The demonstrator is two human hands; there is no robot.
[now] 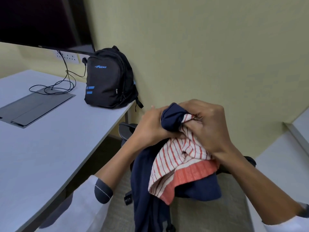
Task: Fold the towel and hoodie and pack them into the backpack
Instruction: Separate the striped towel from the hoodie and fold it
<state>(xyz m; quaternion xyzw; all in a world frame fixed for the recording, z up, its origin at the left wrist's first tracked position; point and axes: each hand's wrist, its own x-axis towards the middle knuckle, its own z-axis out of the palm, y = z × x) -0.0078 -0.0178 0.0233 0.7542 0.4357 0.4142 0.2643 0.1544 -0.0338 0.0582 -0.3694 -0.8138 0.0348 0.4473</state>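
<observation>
A black backpack [109, 79] with blue lettering stands upright at the far corner of the grey desk [41, 148], its zips look closed. To the right of the desk, above a chair, both hands hold a bunched bundle of cloth. My left hand [151, 124] grips the navy hoodie [147, 190], which hangs down below. My right hand [210, 126] clutches the white towel [175, 158] with red stripes and an orange band, together with a fold of the hoodie. The two hands touch at the top of the bundle.
A dark monitor [41, 20] hangs over the desk's back. Black cables [65, 81] loop down to a grey flap panel [33, 106] set in the desk. A black office chair [128, 129] sits under the bundle. A white ledge [284, 156] lies at the right.
</observation>
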